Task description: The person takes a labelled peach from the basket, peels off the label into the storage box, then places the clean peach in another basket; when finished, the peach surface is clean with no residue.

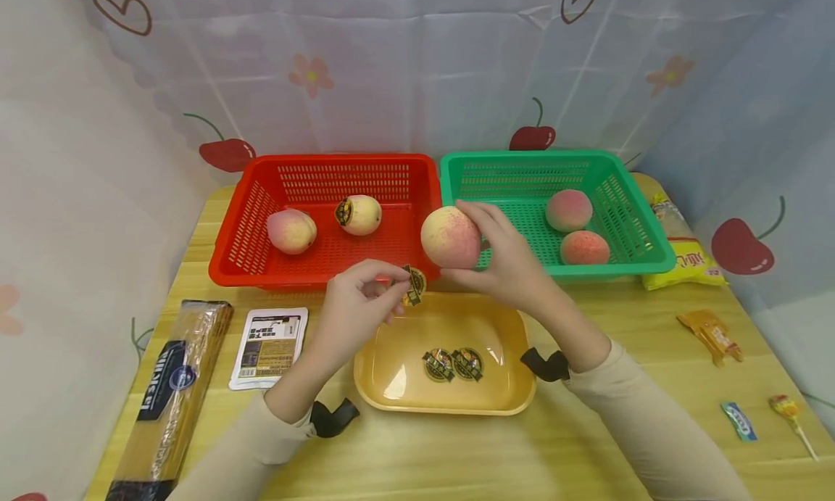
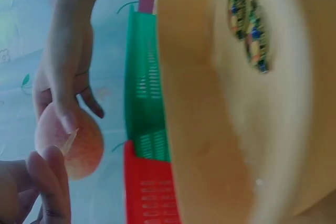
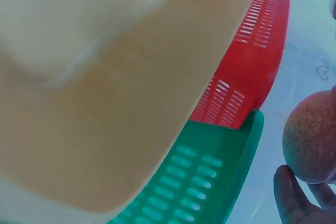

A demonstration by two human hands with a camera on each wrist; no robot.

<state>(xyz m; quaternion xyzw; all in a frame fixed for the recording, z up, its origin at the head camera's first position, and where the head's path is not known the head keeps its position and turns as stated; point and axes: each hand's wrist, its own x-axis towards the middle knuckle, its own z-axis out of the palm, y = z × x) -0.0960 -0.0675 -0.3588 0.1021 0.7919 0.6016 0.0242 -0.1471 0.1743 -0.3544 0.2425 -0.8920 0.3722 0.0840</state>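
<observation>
- The peach (image 1: 450,237) is held up off the bench in the right hand (image 1: 505,258), over the gap between the red basket (image 1: 230,262) and the green basket (image 1: 655,258), just behind the yellow tray (image 1: 522,356). The fingers wrap its right side and back, which leaves the left face bare towards the other hand.
- The left hand (image 1: 355,305) pinches a small dark sticker (image 1: 414,285) between thumb and fingertips, just below and left of the peach, not touching it. The sticker hangs over the tray's back rim, where two more stickers (image 1: 453,364) lie side by side on the tray floor.
- My guess is the tray sits close in front so a peeled label only has a short drop.
- In the red basket lie one bare peach (image 1: 291,230) and a peach with a sticker (image 1: 358,214); in the green basket two bare peaches (image 1: 576,228) rest near the right wall, with open floor on its left half.
- The two baskets touch rim to rim, so the held peach has to pass over a raised edge either way.
- Out on the bench (image 1: 457,450): a spaghetti pack (image 1: 171,392) and a white sachet (image 1: 269,347) to the left, a yellow snack bag (image 1: 681,254), an orange wrapper (image 1: 711,336), a blue candy (image 1: 739,420) and a lollipop (image 1: 789,414) to the right, all well apart from the hands.
</observation>
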